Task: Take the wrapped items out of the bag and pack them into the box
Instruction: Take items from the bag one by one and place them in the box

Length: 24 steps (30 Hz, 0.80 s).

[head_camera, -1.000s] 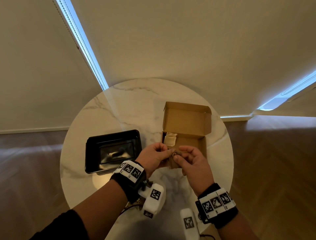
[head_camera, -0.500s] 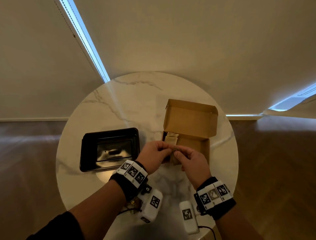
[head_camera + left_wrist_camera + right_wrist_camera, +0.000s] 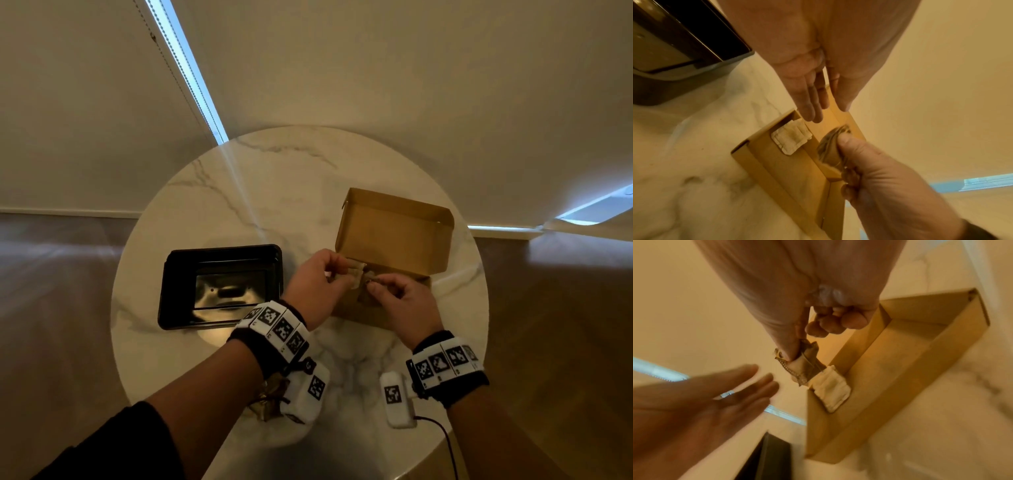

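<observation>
An open cardboard box (image 3: 394,233) stands on the round marble table (image 3: 274,205), lid flap raised at the back. A white wrapped item (image 3: 791,138) (image 3: 831,391) lies in the box's near left corner. My right hand (image 3: 387,294) (image 3: 797,331) pinches a small brown-and-gold wrapped item (image 3: 828,149) (image 3: 805,368) between thumb and forefinger, just above that corner. My left hand (image 3: 322,281) (image 3: 813,100) hovers beside it with straight fingers, holding nothing. A crumpled golden bag (image 3: 267,401) lies under my left wrist near the table's front edge.
A black rectangular tray (image 3: 219,284) sits left of the box, close to my left hand. The table stands against a pale wall, with wooden floor on both sides. A cable (image 3: 445,442) trails from the right wrist camera over the front edge.
Both hands pinched the small item together over the box's front. The left hand has since let go and spread its fingers; the right hand keeps the item near the left corner.
</observation>
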### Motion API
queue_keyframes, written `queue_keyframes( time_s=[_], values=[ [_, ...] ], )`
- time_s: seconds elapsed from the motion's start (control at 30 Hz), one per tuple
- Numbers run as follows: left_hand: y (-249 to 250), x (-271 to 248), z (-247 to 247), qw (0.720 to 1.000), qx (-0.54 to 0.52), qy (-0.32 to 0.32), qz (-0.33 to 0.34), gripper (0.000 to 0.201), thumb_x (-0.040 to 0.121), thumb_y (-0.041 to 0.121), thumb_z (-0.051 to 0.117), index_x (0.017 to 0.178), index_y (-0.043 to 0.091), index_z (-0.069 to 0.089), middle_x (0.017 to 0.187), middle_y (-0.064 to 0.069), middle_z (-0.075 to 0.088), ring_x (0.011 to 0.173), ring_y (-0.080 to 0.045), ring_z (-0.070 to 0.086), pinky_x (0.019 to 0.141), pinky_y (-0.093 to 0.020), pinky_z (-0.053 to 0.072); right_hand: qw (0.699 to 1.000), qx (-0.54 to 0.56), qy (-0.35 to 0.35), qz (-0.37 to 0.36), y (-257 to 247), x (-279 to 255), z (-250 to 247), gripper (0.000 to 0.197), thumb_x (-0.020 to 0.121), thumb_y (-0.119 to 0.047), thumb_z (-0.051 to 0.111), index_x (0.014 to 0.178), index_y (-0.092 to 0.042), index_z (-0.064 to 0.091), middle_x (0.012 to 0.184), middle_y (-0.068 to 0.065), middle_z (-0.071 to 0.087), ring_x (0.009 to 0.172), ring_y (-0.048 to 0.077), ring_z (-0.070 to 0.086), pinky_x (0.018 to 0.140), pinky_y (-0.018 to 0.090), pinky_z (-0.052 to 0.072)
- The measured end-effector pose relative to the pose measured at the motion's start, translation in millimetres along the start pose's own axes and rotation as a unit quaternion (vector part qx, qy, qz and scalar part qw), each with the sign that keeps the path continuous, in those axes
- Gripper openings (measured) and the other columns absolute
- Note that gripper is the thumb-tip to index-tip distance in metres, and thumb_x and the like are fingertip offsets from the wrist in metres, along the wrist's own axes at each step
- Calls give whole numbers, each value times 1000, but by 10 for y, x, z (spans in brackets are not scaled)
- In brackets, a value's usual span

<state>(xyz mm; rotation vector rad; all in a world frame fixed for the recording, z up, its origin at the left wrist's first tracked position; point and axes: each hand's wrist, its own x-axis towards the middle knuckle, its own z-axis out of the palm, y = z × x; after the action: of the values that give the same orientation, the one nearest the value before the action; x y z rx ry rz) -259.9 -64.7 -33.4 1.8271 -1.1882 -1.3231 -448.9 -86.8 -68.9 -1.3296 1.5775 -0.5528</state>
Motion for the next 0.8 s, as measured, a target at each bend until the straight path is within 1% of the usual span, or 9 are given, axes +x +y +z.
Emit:
queue_keyframes(
  time_s=[0.1,0.17,0.23,0.3,0.5,0.57,0.63,0.7,0.8],
  values=[
    [-69,-141,-170,1000,22,-12,-3,13,97,27,68,109,29,64,107,13,66,94,-5,66,79,-21,56,997,-73,13,19,128,176,44,14,92,-34,73,104,-27,74,93,-10,71,91,13,66,84,32,54],
    [-156,-314,-302,999,35,-19,-5,11,97,28,67,107,31,65,103,12,68,92,-3,67,83,-24,58,990,-137,10,22,195,277,72,22,94,-37,69,112,-25,73,98,-9,67,95,13,62,86,27,46],
    [-261,-524,-444,998,54,-31,-6,11,97,31,67,106,34,65,101,12,69,91,0,66,86,-26,58,980,-199,13,16,248,354,110,25,97,-37,64,117,-23,72,105,-4,71,96,15,61,85,24,41],
    [-381,-747,-581,996,80,-48,-13,11,97,34,66,107,37,64,102,14,68,91,3,65,86,-26,59,975,-219,23,9,277,393,154,28,99,-37,61,121,-22,71,113,2,73,102,22,65,86,26,43],
    [-741,-1222,-860,994,73,-42,-75,7,97,31,67,103,33,67,95,11,73,88,-3,70,83,-32,62,980,-182,64,41,269,403,271,30,100,-34,60,124,-17,66,117,7,72,108,28,65,93,36,50],
    [-786,-1303,-913,994,64,-41,-83,6,96,30,68,102,33,68,96,16,73,92,-3,71,85,-32,62,983,-160,72,53,240,401,294,30,100,-34,61,125,-17,64,116,7,72,107,28,66,92,37,51],
    [-798,-1352,-956,994,69,-35,-74,6,97,30,68,102,33,68,96,19,73,91,-2,71,84,-31,62,985,-145,78,55,195,377,285,31,99,-34,62,125,-18,62,114,5,73,105,28,67,90,36,51],
    [-790,-1381,-1003,994,81,-27,-62,7,97,31,67,102,35,67,94,16,74,88,-1,71,81,-30,62,985,-141,88,47,128,300,227,32,98,-34,62,126,-19,61,112,2,73,105,27,67,90,36,52],
    [-806,-1440,-1077,990,133,-30,-41,9,97,34,66,103,40,65,99,16,69,88,0,67,78,-24,60,988,-125,96,1,-17,-17,105,26,98,-30,63,121,-19,63,104,-5,66,98,20,65,85,34,52]
  ],
)
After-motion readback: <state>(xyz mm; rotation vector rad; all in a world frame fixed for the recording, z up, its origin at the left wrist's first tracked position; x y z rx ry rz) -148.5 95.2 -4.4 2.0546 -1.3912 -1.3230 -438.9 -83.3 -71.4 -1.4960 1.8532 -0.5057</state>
